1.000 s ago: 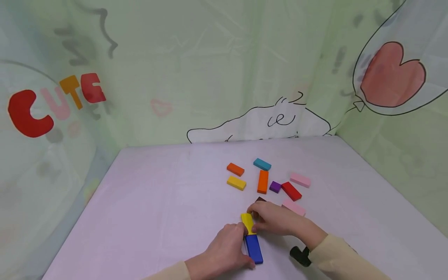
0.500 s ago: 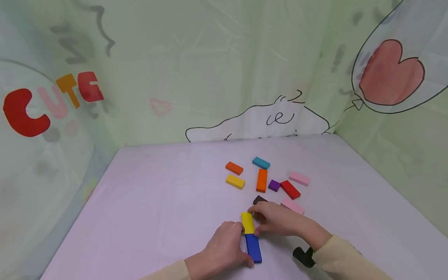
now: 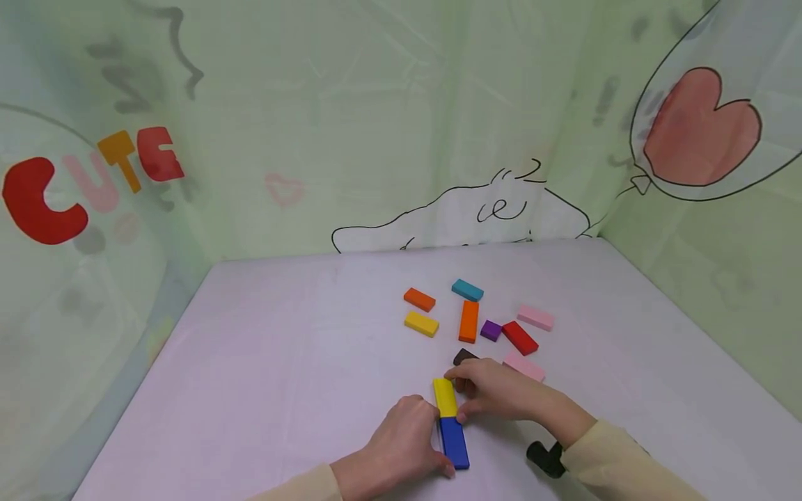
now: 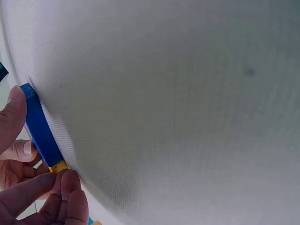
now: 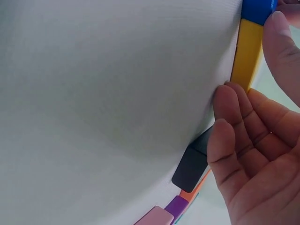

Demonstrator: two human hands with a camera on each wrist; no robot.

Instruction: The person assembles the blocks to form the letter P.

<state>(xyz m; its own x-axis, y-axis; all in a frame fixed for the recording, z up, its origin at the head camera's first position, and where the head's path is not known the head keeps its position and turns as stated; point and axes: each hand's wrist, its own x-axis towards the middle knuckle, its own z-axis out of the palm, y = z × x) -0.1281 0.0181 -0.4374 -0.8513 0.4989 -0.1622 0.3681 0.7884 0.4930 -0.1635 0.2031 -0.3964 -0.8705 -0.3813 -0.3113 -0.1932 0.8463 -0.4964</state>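
A yellow block (image 3: 445, 398) and a blue block (image 3: 454, 443) lie end to end in one line on the table. My left hand (image 3: 404, 437) is along their left side, its thumb at the near end of the blue block and its fingertips by the joint. From the right, my right hand (image 3: 501, 393) pinches the yellow block, thumb beside the joint and fingertips at the far end. In the right wrist view the fingers (image 5: 228, 101) touch that far end. A black block (image 3: 464, 356), partly covered by the right hand, lies just beyond.
Farther back lie two orange blocks, one upright in view (image 3: 468, 321), a yellow block (image 3: 422, 323), a teal block (image 3: 467, 289), a purple block (image 3: 491, 330), a red block (image 3: 520, 338) and two pink blocks, the nearer pink block (image 3: 525, 366) beside the right hand. Printed curtains border the table.
The hands stay on the two blocks with only slight shifts. The right thumb has slid a little towards the joint, and more of the black block shows. The whole view has shifted slightly.
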